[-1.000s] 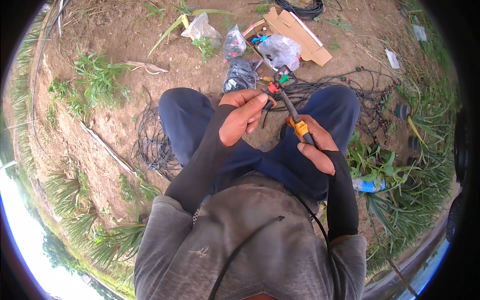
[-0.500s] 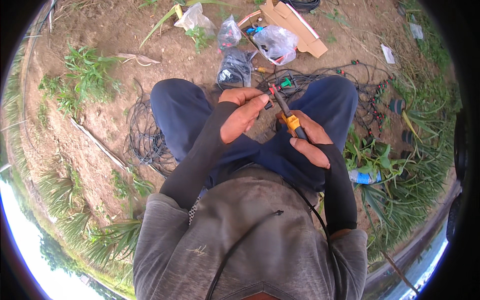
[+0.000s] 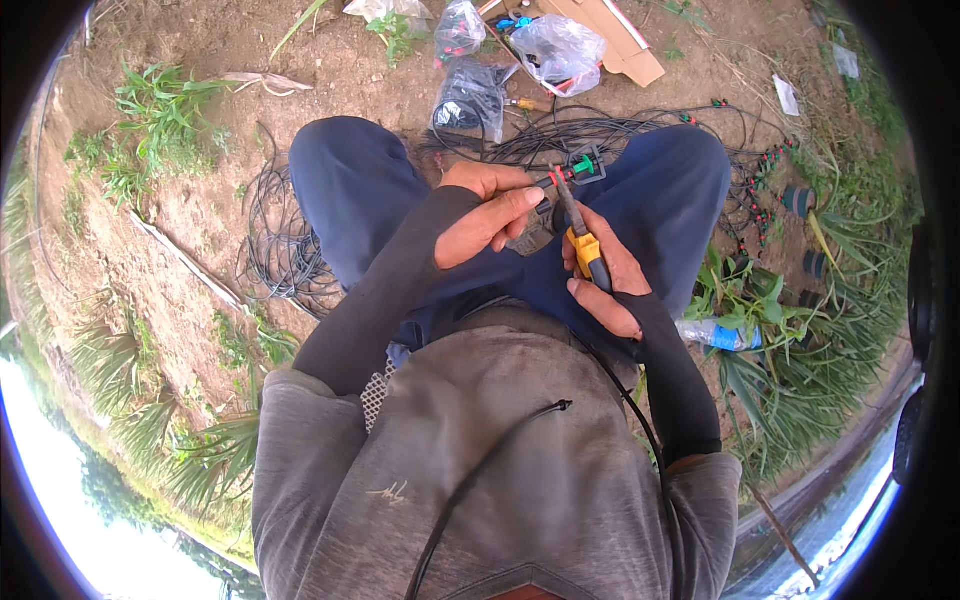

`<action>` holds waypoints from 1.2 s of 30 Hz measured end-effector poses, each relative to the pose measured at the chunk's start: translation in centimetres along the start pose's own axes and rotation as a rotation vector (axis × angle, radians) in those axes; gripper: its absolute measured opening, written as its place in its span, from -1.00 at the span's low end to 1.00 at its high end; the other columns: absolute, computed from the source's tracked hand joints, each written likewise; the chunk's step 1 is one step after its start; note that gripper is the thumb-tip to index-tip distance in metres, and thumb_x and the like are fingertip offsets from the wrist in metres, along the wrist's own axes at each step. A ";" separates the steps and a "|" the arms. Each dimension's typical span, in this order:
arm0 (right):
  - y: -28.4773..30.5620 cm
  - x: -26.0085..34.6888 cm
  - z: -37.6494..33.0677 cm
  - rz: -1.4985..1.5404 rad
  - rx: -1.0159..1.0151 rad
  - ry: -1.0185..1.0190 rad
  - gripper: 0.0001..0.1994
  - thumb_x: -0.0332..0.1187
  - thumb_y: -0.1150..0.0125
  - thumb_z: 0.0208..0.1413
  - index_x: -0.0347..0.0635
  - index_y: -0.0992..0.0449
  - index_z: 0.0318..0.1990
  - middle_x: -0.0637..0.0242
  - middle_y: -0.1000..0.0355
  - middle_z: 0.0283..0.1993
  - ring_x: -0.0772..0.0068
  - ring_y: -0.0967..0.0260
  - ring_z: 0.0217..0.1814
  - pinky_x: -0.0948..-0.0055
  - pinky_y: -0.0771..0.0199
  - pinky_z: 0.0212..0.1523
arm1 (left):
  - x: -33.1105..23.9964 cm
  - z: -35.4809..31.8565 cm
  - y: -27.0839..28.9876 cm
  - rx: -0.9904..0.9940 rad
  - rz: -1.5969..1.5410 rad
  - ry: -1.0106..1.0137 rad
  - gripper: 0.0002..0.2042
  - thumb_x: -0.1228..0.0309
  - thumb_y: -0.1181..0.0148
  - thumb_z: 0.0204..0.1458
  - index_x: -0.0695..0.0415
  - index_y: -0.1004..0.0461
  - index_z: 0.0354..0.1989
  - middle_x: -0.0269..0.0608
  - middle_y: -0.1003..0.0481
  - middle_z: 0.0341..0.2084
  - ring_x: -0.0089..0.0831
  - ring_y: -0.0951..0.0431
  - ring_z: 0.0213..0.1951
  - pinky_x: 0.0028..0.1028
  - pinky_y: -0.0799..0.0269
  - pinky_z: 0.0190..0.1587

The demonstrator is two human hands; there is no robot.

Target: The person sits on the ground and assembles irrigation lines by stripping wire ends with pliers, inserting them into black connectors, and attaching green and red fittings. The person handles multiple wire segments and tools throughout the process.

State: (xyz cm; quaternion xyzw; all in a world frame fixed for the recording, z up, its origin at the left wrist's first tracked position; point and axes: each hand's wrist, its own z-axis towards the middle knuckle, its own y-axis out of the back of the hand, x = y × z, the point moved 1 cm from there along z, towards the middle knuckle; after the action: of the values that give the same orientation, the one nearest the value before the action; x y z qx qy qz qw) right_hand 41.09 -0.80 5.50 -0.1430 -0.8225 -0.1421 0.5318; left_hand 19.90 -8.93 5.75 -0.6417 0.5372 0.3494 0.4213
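My left hand [image 3: 490, 215] pinches a thin black tube just below a micro-sprinkler [image 3: 585, 167], which has a green centre in a black frame. A red ring sits at the joint between tube and sprinkler. Wrapped in my right hand [image 3: 612, 265] are pliers [image 3: 585, 250] with yellow-and-black handles and a long dark nose. The tip of the nose is at the red ring, beside my left fingertips. Whether the jaws grip the ring is too small to tell. Both hands are above my lap, between my knees.
Beyond my knees lie clear plastic bags [image 3: 470, 97] of parts and an open cardboard box [image 3: 620, 45]. Black tubing [image 3: 275, 235] is coiled on the soil at left. More tubing with red and green fittings [image 3: 765, 180] spreads at right, near a plastic bottle [image 3: 725, 335] and plants.
The pliers have turned slightly more upright, with their tip now over the red ring. My left hand stays pinched on the tube. The view has shifted a little, so the ground things appear higher.
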 end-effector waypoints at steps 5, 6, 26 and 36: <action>-0.7 -0.8 0.0 -0.032 0.043 -0.079 -0.12 -0.65 0.10 -0.30 -0.07 0.02 0.38 0.41 -0.19 -0.24 0.55 -0.16 -0.26 0.60 -0.23 -0.19 | 0.7 -0.5 -0.4 -0.079 0.160 -0.052 -0.75 0.32 -0.09 0.17 0.23 -0.48 -0.47 -0.45 -0.31 -0.70 -0.73 -0.25 -0.61 -0.63 -0.16 -0.54; -0.7 -0.4 0.0 -0.036 0.053 -0.097 -0.10 -0.66 0.12 -0.33 -0.05 0.03 0.38 0.42 -0.18 -0.26 0.56 -0.16 -0.27 0.61 -0.22 -0.21 | 0.9 -0.5 -0.4 -0.093 0.209 -0.086 -0.76 0.33 -0.10 0.16 0.24 -0.48 -0.47 -0.46 -0.30 -0.70 -0.73 -0.23 -0.60 -0.63 -0.15 -0.54; -1.9 -1.0 0.2 -0.030 0.000 -0.159 -0.09 -0.83 0.16 -0.29 0.06 0.03 0.36 0.48 -0.14 -0.32 0.63 -0.09 -0.36 0.66 -0.17 -0.37 | 1.1 0.8 -0.7 -0.214 0.390 -0.345 -0.77 0.37 -0.11 0.12 0.34 -0.47 -0.41 -0.24 -0.29 -0.71 -0.55 -0.23 -0.63 -0.46 -0.18 -0.55; -1.8 -0.6 0.4 -0.043 -0.025 -0.120 -0.07 -0.83 0.15 -0.33 0.03 0.03 0.36 0.46 -0.13 -0.32 0.61 -0.08 -0.36 0.65 -0.15 -0.37 | 1.5 1.6 0.0 -0.106 0.269 -0.275 -0.71 0.29 -0.11 0.14 0.32 -0.47 -0.44 -0.30 -0.28 -0.72 -0.63 -0.24 -0.60 -0.51 -0.18 -0.54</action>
State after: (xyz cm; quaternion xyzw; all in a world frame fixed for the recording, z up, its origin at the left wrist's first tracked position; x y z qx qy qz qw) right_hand 40.30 -2.38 4.66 -0.1405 -0.8540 -0.1550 0.4763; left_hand 20.17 -8.10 3.75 -0.5318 0.5363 0.5147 0.4058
